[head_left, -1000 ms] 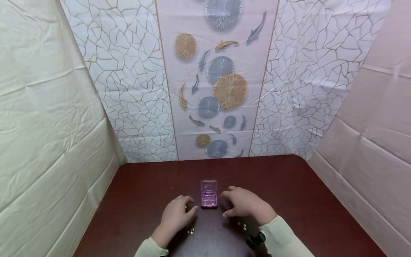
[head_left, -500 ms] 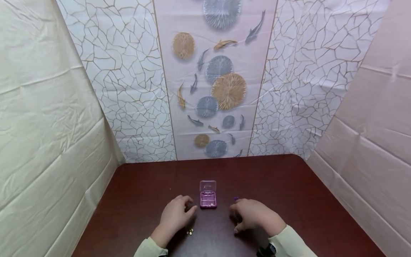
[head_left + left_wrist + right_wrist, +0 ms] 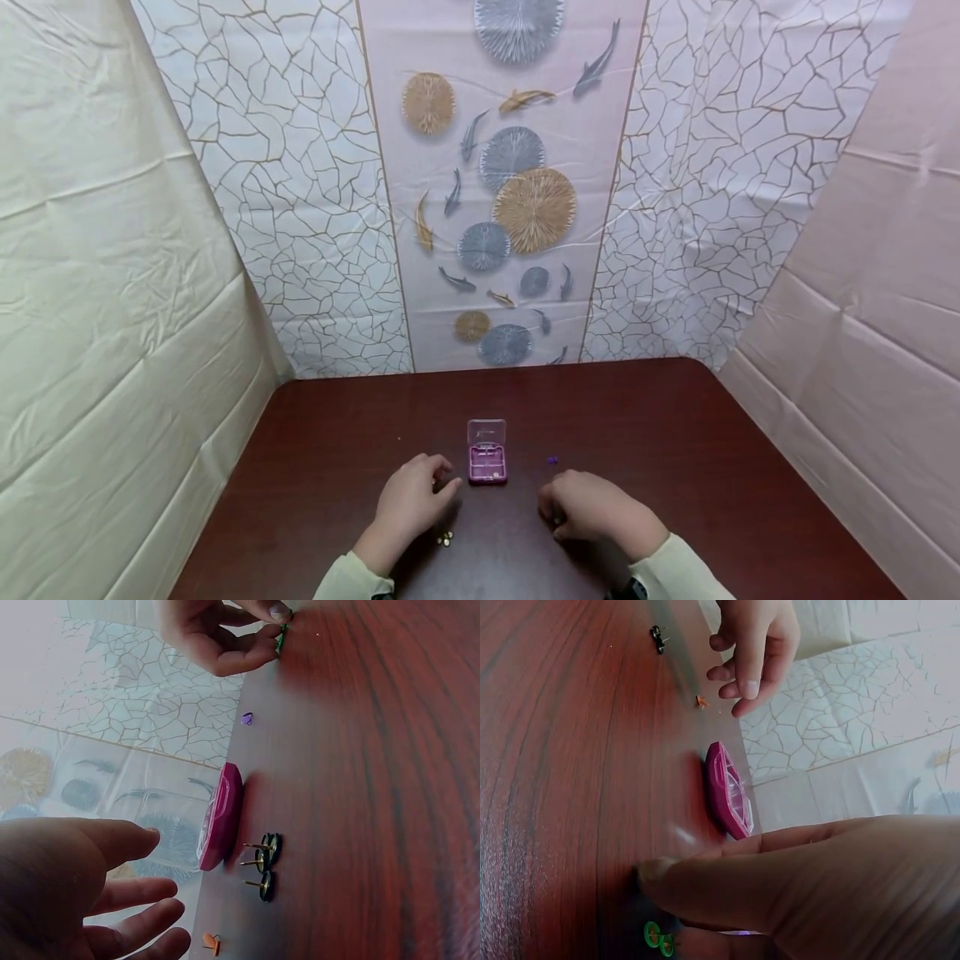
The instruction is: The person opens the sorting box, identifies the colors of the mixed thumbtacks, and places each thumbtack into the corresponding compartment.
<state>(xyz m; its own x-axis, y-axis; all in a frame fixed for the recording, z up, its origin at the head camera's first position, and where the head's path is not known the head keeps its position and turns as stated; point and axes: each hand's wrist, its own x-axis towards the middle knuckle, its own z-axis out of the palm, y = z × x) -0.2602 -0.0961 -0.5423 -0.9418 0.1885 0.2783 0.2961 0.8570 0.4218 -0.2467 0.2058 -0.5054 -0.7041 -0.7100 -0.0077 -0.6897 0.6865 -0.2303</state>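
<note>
A small magenta case point(image 3: 487, 477) with divided compartments stands in the middle of the table, its clear lid point(image 3: 487, 432) raised. A tiny pale piece lies in its near right compartment. To its left my left hand point(image 3: 411, 502) rests with loosely bent fingers, holding nothing. Black thumbtacks point(image 3: 266, 886) sit just nearer than that hand; an orange thumbtack point(image 3: 213, 945) is close to its fingers. On the right, my right hand point(image 3: 592, 510) reaches down with fingers bent, thumb and fingertips apart around green thumbtacks point(image 3: 652, 934). Its fingertips are partly hidden.
A purple thumbtack point(image 3: 552, 460) lies beyond the right hand, to the right of the case. The dark red-brown table point(image 3: 360, 408) has patterned cloth point(image 3: 322, 275) behind it and plain cloth at both sides.
My right hand has moved right and toward me, away from the case and over the green thumbtacks. The purple thumbtack has come into sight. My left hand has stayed in place.
</note>
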